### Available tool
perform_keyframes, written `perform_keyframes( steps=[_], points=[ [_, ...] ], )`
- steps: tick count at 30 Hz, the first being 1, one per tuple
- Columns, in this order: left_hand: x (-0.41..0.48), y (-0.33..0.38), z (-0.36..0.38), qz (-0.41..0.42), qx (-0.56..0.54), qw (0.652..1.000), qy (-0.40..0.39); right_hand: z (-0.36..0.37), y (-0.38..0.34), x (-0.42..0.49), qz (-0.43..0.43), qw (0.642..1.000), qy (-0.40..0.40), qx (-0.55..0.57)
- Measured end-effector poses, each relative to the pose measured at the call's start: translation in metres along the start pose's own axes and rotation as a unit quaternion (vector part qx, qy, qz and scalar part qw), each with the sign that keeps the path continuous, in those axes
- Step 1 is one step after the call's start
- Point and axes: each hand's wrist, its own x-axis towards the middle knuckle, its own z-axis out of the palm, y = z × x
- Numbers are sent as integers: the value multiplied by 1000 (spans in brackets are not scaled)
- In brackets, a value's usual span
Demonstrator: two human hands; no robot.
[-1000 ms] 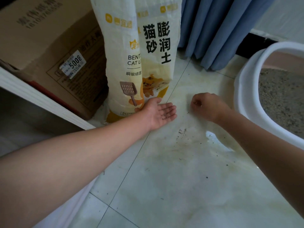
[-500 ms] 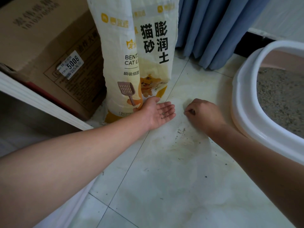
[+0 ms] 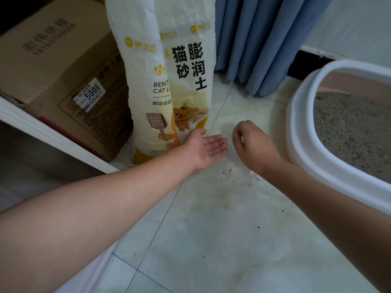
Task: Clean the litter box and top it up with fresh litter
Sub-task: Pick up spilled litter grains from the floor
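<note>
Your right hand (image 3: 251, 142) has drifted from the litter box (image 3: 300, 144) toward your left hand (image 3: 208, 148). Left of the box, litter bags (image 3: 169, 81) stand ready on the tile floor (image 3: 211, 240). Left palm faces up, fingers together, a tray for gathered granules (image 3: 212, 150); right fingers curl, pinch unclear. Spilled grains (image 3: 226, 172) lie left of the box.
</note>
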Motion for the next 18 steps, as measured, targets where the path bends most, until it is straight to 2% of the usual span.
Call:
perform_keyframes(
  steps=[7,18],
  points=[
    [-32,-13,60,-21,-9,994,-108,-75,-14,-9,-78,995,57,6],
    [-84,-19,129,-14,-19,985,-173,-148,6,-31,-31,985,168,0]
  ],
)
